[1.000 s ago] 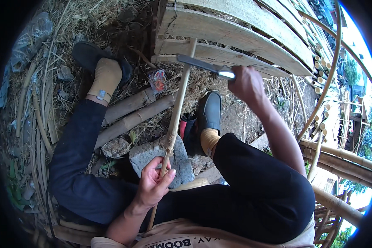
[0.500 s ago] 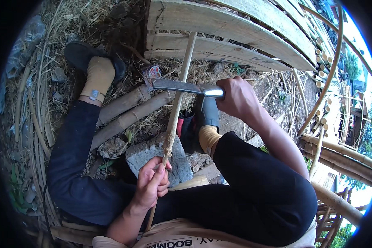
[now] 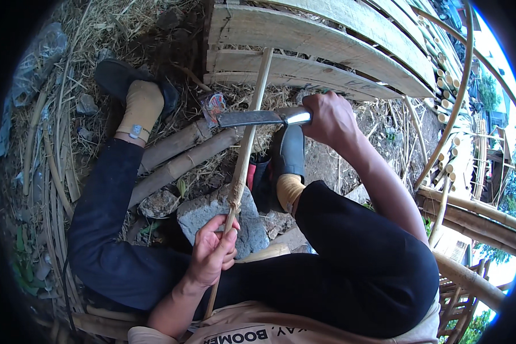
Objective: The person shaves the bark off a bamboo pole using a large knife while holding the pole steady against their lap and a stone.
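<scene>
My left hand [image 3: 213, 251] is closed round a long, pale bamboo stick [image 3: 247, 146] just below a knobby joint. The stick slants up and away from my lap, its far end before the pallet. My right hand [image 3: 331, 120] grips the handle of a machete [image 3: 251, 118] with a dark flat blade and a shiny metal collar. The blade lies crosswise at the upper part of the stick, pointing left; its edge appears to touch the stick. Below the stick's joint sits a grey stone block [image 3: 200, 221] between my legs.
A slatted wooden pallet [image 3: 327, 43] stands ahead. Two bamboo poles [image 3: 183, 169] lie on the straw-covered ground at left, near a crumpled wrapper [image 3: 213, 105]. My shoes flank the work. Cut bamboo [image 3: 446, 92] is stacked at right, beside a bamboo frame [image 3: 470, 281].
My right hand and the machete have shifted slightly up the stick, and the blade has tilted a little. My left hand keeps its hold on the stick. The view has moved slightly.
</scene>
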`<action>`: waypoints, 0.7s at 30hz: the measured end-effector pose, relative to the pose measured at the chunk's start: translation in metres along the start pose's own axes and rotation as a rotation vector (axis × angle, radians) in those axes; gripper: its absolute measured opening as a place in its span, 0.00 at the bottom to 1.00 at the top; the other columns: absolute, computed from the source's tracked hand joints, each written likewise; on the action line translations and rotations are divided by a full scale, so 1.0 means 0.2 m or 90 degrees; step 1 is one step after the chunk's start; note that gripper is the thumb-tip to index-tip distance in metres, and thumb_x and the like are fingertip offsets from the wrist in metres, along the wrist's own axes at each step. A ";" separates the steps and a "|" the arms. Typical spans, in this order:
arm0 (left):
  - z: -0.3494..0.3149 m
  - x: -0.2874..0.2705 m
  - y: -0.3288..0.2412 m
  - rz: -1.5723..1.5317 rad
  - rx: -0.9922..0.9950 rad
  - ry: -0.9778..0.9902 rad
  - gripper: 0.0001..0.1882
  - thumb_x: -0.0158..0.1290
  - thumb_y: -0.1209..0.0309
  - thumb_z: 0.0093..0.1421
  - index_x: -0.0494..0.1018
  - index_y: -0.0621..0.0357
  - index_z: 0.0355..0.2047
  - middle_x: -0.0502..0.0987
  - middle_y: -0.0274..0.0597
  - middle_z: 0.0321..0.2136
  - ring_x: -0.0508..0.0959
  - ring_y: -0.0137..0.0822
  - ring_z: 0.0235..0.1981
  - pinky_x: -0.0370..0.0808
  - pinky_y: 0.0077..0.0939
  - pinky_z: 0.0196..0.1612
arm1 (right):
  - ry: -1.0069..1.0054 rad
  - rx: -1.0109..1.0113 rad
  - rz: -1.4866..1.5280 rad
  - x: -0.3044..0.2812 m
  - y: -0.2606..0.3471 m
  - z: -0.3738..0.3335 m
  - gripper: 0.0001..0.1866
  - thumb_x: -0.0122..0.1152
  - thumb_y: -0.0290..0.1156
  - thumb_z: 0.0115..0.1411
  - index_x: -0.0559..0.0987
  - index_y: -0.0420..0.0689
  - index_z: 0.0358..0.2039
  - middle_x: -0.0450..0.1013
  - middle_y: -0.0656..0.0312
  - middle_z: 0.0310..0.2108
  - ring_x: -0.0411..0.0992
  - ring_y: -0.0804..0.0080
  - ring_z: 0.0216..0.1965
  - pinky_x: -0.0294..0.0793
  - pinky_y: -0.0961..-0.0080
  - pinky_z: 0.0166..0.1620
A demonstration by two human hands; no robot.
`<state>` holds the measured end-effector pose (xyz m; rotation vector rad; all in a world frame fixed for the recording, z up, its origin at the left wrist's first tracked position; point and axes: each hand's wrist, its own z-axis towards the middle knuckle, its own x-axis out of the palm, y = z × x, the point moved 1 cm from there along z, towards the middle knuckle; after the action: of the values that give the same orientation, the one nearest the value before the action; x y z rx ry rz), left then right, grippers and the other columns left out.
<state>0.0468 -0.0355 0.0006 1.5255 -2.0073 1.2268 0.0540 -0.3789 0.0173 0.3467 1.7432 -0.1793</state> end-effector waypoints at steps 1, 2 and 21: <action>0.01 0.01 0.00 -0.003 -0.007 0.007 0.10 0.49 0.67 0.72 0.64 0.55 0.48 0.53 0.21 0.16 0.49 0.13 0.12 0.44 0.12 0.15 | -0.020 0.050 -0.002 -0.01 -0.04 0.01 0.07 0.62 0.27 0.45 0.83 0.40 0.27 0.78 0.47 0.21 0.79 0.50 0.25 0.81 0.58 0.33; 0.00 0.01 0.00 -0.007 -0.015 0.010 0.10 0.49 0.67 0.72 0.64 0.55 0.48 0.53 0.21 0.16 0.49 0.13 0.12 0.45 0.12 0.15 | -0.037 0.098 -0.001 -0.01 -0.09 0.03 0.07 0.61 0.26 0.46 0.83 0.40 0.27 0.78 0.48 0.21 0.79 0.52 0.23 0.81 0.59 0.31; 0.02 -0.02 0.00 -0.032 -0.018 0.015 0.10 0.53 0.69 0.70 0.65 0.56 0.47 0.57 0.22 0.17 0.51 0.14 0.13 0.46 0.13 0.16 | 0.064 -0.004 0.078 -0.13 0.08 -0.11 0.09 0.66 0.32 0.47 0.80 0.38 0.22 0.74 0.45 0.18 0.76 0.45 0.24 0.77 0.57 0.34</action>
<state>0.0487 -0.0360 -0.0037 1.5311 -1.9508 1.1871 0.0437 -0.3602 0.0489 0.4623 1.8143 -0.0687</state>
